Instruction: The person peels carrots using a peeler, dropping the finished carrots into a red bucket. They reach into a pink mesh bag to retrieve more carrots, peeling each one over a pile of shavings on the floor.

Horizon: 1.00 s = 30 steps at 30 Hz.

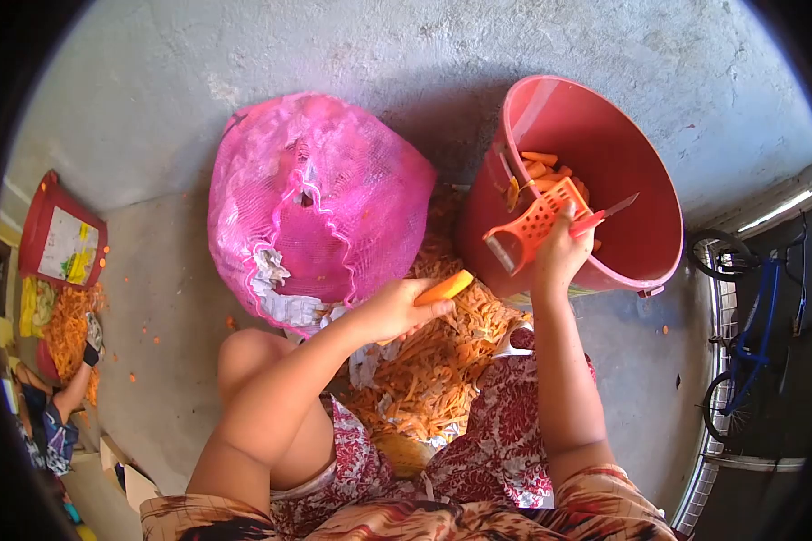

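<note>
My left hand (pixel 397 311) is closed around a carrot (pixel 446 287), whose bare orange end sticks out past my fingers. At the near rim of a red bucket (pixel 487 216), my right hand (pixel 561 257) grips an orange plastic peeler (pixel 555 215) with rows of holes and a blade across its lower end. The same hand also holds a small knife (pixel 588 223) with a red handle, its blade pointing up and right. Several peeled carrots (pixel 541 167) lie inside the bucket. Below my hands spreads a heap of carrot peelings (pixel 433 379).
A pink mesh sack (pixel 325 207) with white paper inside stands left of the bucket, near the grey wall (pixel 379 45). At far left, another person's gloved hand (pixel 94 335) is by more peelings (pixel 68 320) and a red bucket (pixel 41 216). A blue bicycle (pixel 756 347) is at right.
</note>
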Tool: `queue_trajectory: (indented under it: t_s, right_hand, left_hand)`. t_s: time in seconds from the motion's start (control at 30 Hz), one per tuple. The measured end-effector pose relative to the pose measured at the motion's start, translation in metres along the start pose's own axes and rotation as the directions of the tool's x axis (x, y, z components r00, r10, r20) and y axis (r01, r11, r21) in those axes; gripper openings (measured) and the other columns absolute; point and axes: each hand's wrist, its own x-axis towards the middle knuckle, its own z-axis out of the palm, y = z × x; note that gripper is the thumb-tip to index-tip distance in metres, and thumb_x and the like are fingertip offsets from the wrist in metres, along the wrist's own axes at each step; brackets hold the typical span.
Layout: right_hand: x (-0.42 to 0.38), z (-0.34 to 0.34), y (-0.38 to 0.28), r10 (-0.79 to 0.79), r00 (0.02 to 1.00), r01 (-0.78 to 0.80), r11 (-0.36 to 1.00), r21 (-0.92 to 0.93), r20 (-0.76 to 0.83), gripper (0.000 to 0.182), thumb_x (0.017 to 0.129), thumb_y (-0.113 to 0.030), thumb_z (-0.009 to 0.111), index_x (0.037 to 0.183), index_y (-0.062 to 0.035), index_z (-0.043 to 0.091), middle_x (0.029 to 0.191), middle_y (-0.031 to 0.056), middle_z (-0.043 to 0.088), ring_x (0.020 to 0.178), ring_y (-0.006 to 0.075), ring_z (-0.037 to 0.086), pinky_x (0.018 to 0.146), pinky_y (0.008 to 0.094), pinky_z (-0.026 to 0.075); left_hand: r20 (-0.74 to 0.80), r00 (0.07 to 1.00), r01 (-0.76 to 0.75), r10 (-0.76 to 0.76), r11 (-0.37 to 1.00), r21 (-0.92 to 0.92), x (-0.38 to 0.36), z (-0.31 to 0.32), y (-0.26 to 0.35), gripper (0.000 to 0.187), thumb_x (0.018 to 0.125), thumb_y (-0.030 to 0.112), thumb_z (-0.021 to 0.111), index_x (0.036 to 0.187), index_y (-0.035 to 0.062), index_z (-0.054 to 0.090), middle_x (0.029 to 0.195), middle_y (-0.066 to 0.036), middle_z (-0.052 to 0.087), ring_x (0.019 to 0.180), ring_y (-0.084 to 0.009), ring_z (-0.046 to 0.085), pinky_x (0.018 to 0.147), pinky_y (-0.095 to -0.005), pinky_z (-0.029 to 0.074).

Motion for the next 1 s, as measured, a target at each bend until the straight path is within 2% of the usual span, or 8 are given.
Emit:
queue_trajectory:
  t_s: [0.1, 0.13, 0.17, 0.37, 0.43, 0.63, 0.8, 1.0]
  right_hand:
    - [-0.018, 0.007, 0.005, -0.239, 0.962, 0.249, 0.966, -0.064, 0.133, 0.017, 0.084, -0.015, 0.048, 0.073, -0.0021, 0.046, 0.064, -0.0006, 0.043, 0.058, 0.0052, 0.038, 0.051, 0.0205, 0.033]
    - [-0.027, 0.01, -0.002, -0.217, 0.965, 0.229, 0.971, -0.074, 0.147, 0.018, 0.084, -0.015, 0.048, 0.071, -0.0028, 0.044, 0.064, -0.0018, 0.041, 0.059, 0.0051, 0.036, 0.053, 0.0202, 0.032]
    - [-0.029, 0.007, -0.001, -0.095, 0.971, 0.115, 0.99, -0.081, 0.218, 0.018, 0.084, -0.013, 0.048, 0.094, 0.0022, 0.049, 0.078, 0.0069, 0.053, 0.073, 0.0131, 0.048, 0.067, 0.0258, 0.039]
    - [-0.014, 0.0, -0.009, 0.042, 0.994, -0.048, 0.997, 0.061, 0.099, 0.013, 0.085, -0.012, 0.046, 0.084, 0.0006, 0.048, 0.066, 0.0011, 0.047, 0.058, 0.0069, 0.041, 0.055, 0.02, 0.036]
    - [-0.023, 0.003, -0.005, -0.253, 0.956, 0.262, 0.964, -0.043, 0.149, 0.011, 0.084, -0.011, 0.046, 0.083, 0.0003, 0.047, 0.065, 0.0005, 0.045, 0.057, 0.0061, 0.04, 0.053, 0.0189, 0.035]
    - [-0.008, -0.002, -0.003, 0.092, 0.994, -0.107, 0.959, 0.263, 0.066, 0.012, 0.084, -0.015, 0.047, 0.079, -0.0047, 0.048, 0.064, -0.003, 0.044, 0.053, 0.0041, 0.04, 0.048, 0.0185, 0.033]
    - [-0.029, 0.004, -0.011, -0.137, 0.971, 0.132, 0.99, 0.039, 0.194, 0.012, 0.085, -0.013, 0.045, 0.077, -0.0037, 0.046, 0.063, -0.0055, 0.04, 0.056, 0.003, 0.035, 0.049, 0.0178, 0.03]
    - [-0.017, 0.003, -0.005, -0.005, 0.987, -0.024, 0.983, 0.181, 0.16, 0.014, 0.086, -0.013, 0.045, 0.074, -0.0051, 0.045, 0.062, -0.0053, 0.039, 0.055, 0.0018, 0.032, 0.048, 0.0167, 0.026]
  left_hand:
    - [0.041, 0.999, -0.005, 0.009, 0.995, -0.098, 0.0, 0.003, 0.003, 0.041, 0.08, 0.034, 0.054, 0.109, 0.0056, 0.044, 0.054, 0.001, 0.044, 0.042, -0.0068, 0.043, 0.037, -0.0207, 0.037]
    - [0.048, 0.999, -0.003, 0.01, 0.99, -0.144, 0.0, 0.003, 0.002, 0.042, 0.081, 0.032, 0.054, 0.111, 0.0061, 0.042, 0.054, 0.001, 0.044, 0.041, -0.0074, 0.043, 0.037, -0.021, 0.037]
    - [0.056, 0.998, 0.001, 0.01, 0.982, -0.19, -0.001, 0.003, 0.001, 0.044, 0.081, 0.031, 0.054, 0.114, 0.0066, 0.039, 0.053, 0.001, 0.044, 0.04, -0.008, 0.043, 0.037, -0.0213, 0.037]
    - [0.202, 0.977, 0.03, 0.069, 0.894, -0.448, -0.005, 0.002, 0.006, 0.038, 0.082, 0.032, 0.051, 0.109, 0.0087, 0.036, 0.054, -0.001, 0.043, 0.041, -0.0094, 0.045, 0.035, -0.0222, 0.038]
    - [0.278, 0.954, 0.041, 0.108, 0.876, -0.481, -0.004, 0.002, 0.005, 0.035, 0.082, 0.034, 0.05, 0.103, 0.009, 0.038, 0.054, -0.002, 0.043, 0.04, -0.0096, 0.044, 0.034, -0.0221, 0.039]
    - [0.381, 0.91, 0.08, 0.163, 0.833, -0.548, -0.006, -0.001, 0.007, 0.034, 0.082, 0.04, 0.048, 0.093, 0.0085, 0.04, 0.055, -0.004, 0.043, 0.04, -0.0095, 0.044, 0.033, -0.0212, 0.04]
    - [0.404, 0.892, 0.106, 0.205, 0.772, -0.627, -0.005, 0.003, 0.009, 0.041, 0.079, 0.046, 0.049, 0.086, 0.0071, 0.039, 0.051, -0.005, 0.043, 0.033, -0.0101, 0.043, 0.031, -0.0219, 0.04]
    - [0.46, 0.848, 0.192, 0.263, 0.657, -0.729, -0.004, 0.002, 0.009, 0.043, 0.079, 0.048, 0.047, 0.084, 0.0064, 0.04, 0.048, -0.005, 0.042, 0.032, -0.0095, 0.041, 0.03, -0.0226, 0.039]
